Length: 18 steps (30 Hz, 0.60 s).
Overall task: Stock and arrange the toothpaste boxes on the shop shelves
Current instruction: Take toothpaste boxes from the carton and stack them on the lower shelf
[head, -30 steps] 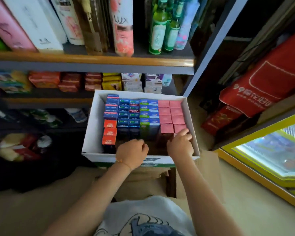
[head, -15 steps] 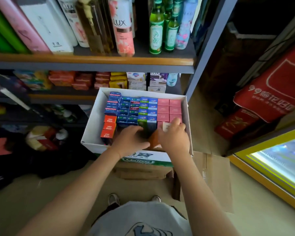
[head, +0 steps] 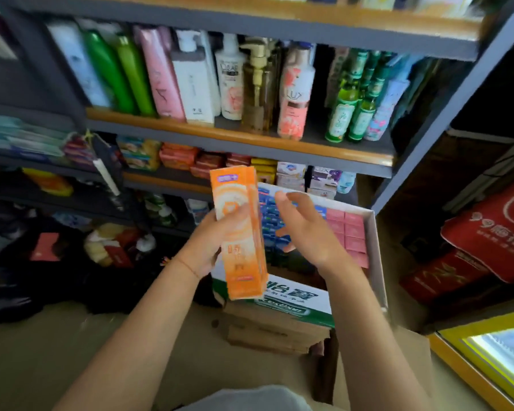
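Toothpaste box (head: 240,232) upright in left hand (head: 217,238) — right hand (head: 306,229) loose.

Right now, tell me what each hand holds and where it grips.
The left hand grips the orange toothpaste box around its middle. The right hand holds nothing, fingers relaxed.

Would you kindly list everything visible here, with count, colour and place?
orange toothpaste box: one, orange, upright, held above the carton
carton: one, white, below the shelves, on brown boxes
packed toothpaste boxes: many, blue and pink, on end inside the carton
bottles: many, green, pink, white, amber, upper shelf
soap packs: several, orange, red, yellow, lower shelf
red bags: a few, right side
left hand: grips the orange box
right hand: open, beside it
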### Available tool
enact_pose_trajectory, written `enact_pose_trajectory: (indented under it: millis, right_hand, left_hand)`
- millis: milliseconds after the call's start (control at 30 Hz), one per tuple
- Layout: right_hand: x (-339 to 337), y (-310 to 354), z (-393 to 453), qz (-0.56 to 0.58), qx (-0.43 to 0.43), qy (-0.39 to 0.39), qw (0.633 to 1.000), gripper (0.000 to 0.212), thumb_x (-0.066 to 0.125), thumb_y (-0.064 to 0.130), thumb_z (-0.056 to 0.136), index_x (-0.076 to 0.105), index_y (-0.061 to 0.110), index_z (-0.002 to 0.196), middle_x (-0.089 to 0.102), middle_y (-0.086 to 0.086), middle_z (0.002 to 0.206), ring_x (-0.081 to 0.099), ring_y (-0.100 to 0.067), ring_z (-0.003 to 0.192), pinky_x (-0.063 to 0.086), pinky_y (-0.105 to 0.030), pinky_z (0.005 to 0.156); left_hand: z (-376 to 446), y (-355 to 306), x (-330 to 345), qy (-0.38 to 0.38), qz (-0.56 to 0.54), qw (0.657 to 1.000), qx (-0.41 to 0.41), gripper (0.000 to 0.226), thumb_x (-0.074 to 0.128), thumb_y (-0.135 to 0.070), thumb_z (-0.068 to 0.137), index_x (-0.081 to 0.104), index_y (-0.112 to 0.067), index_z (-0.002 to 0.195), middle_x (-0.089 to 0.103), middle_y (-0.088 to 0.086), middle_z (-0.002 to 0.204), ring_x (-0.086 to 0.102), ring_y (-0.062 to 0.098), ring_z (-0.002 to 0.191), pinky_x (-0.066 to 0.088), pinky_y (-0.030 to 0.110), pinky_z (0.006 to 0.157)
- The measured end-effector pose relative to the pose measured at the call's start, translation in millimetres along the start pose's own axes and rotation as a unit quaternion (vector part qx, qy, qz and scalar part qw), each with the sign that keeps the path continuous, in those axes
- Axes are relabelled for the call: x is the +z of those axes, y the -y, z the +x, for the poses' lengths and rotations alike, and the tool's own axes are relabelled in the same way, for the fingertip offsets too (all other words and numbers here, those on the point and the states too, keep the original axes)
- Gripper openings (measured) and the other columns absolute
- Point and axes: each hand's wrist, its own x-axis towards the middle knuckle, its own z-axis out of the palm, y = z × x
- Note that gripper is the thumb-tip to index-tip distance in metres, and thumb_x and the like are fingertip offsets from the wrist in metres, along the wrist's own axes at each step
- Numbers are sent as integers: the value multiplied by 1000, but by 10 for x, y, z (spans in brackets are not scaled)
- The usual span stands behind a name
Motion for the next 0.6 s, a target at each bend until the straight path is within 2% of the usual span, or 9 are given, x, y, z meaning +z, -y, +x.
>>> enact_pose_trajectory:
  millis: [33, 67, 133, 200, 267, 300, 467, 533, 600]
  right_hand:
    - [236, 65, 8, -5, -6, 19, 1000, 51, 41, 64, 95, 48, 28, 130, 60, 1, 120, 65, -14, 97, 56, -37, 82]
    - [508, 134, 12, 0, -11, 39, 999, 45, 44, 62, 95, 54, 27, 122, 62, 2, 115, 65, -10, 92, 55, -30, 78]
    - [1122, 296, -5, 9, -14, 72, 997, 36, 53, 54, 95, 56, 24, 114, 64, 1, 105, 65, -6, 78, 51, -19, 59]
    - [1775, 460, -29, 2, 0, 90, 996, 31, 60, 46, 93, 57, 21, 111, 67, 0, 100, 65, -7, 78, 55, -22, 56]
    - [2464, 629, -58, 1, 16, 116, 993, 27, 61, 43, 94, 60, 19, 107, 70, -2, 99, 68, -12, 82, 61, -36, 67]
    - [2796, 710, -68, 4, 23, 130, 991, 26, 61, 42, 94, 61, 19, 106, 71, -2, 99, 69, -14, 83, 61, -39, 70]
    - [4226, 1166, -126, -10, -13, 134, 991, 16, 60, 31, 93, 69, 17, 92, 73, 1, 88, 70, -18, 81, 55, -35, 70]
    - [4604, 1342, -126, 23, 5, 135, 991, 18, 55, 25, 95, 69, 15, 89, 74, -3, 86, 71, -20, 78, 53, -35, 70]
    - [4887, 1515, -75, 32, 38, 143, 988, 24, 51, 24, 98, 67, 17, 82, 73, -4, 78, 69, -18, 68, 52, -32, 67]
  left_hand:
    - [-93, -36, -200, -1, -83, 996, -23, 45, 62, -47, 84, 67, -17, 116, 75, 8, 105, 72, 28, 98, 59, 36, 76]
    - [-199, -71, -419, -3, -149, 988, -40, 47, 52, -52, 90, 68, -16, 116, 74, 11, 108, 72, 28, 95, 60, 38, 76]
    - [-414, -130, -932, -11, -221, 974, -57, 55, 42, -58, 96, 67, -15, 121, 71, 15, 115, 72, 30, 97, 59, 45, 82]
    - [-641, -202, -1540, -29, -223, 973, -58, 57, 48, -58, 91, 65, -16, 125, 71, 15, 116, 72, 30, 98, 56, 46, 84]
    - [-898, -281, -2189, -46, -215, 974, -57, 55, 56, -53, 86, 67, -13, 122, 73, 15, 109, 73, 30, 91, 58, 44, 80]
    - [-1024, -314, -2505, -51, -212, 974, -55, 51, 57, -50, 86, 69, -12, 118, 73, 16, 107, 73, 30, 88, 59, 43, 78]
    - [-1579, -365, -3942, -112, -281, 953, -29, 37, 59, -39, 88, 74, -10, 105, 75, 15, 97, 73, 27, 81, 61, 39, 70]
    - [-1727, -349, -4421, -162, -331, 929, -34, 36, 62, -40, 86, 75, -8, 97, 74, 15, 91, 72, 29, 77, 61, 40, 68]
    - [-1819, -313, -4831, -191, -366, 910, -40, 41, 61, -39, 86, 74, -2, 98, 73, 19, 98, 71, 32, 83, 61, 43, 72]
